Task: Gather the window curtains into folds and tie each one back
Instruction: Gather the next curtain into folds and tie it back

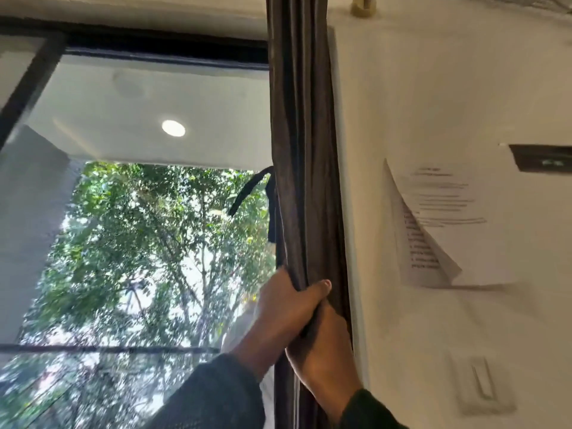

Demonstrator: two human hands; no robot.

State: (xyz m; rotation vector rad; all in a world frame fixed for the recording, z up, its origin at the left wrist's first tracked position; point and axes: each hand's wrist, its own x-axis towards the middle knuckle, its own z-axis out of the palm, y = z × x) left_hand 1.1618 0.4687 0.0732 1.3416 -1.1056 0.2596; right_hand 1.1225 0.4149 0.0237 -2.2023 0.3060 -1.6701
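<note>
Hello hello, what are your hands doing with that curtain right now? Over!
Left hand and right hand both gripping the gathered brown curtain. Dark tie strap hangs loose above, not yet wrapped. Nothing in the way.

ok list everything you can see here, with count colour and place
curtain: one, dark brown, gathered into folds at the window's right edge
tie: one, black strap, hanging loose at the curtain's left side, above the hands
window: one, black frame, left half of view, green trees outside
paper: one, white with blurred print, on the wall at right, left edge curling away
switch: one, white, low on the wall at right
knob: one, brass coloured, top of the wall
dark plate: one, on the wall at far right
left hand: grips the curtain folds
right hand: grips the curtain just below the left
</note>
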